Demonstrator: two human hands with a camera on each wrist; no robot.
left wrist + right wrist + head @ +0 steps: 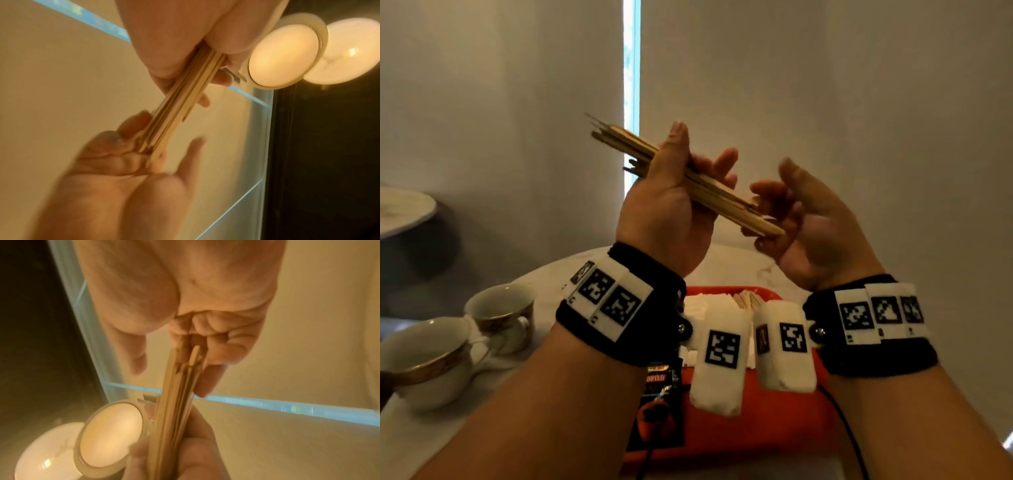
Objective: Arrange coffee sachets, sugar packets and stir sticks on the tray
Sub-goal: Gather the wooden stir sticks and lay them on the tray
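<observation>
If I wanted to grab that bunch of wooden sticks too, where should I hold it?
Probably around the middle, as the left hand does, with thumb on one side and fingers curled round the other. The sticks are long, thin and loose, and their ends sit uneven, so a grip at one end would likely let them fan out. Come from the side, across their length. The right hand only meets the near ends.

Pale, plain walls (pixel 825 102) all around, dimly lit. A narrow vertical strip of window (pixel 631 68) glows blue-white straight ahead. Off left, a round white side table (pixel 404 209) sits in shadow. Overhead, a round ceiling lamp (pixel 283 55) shines warm.
</observation>
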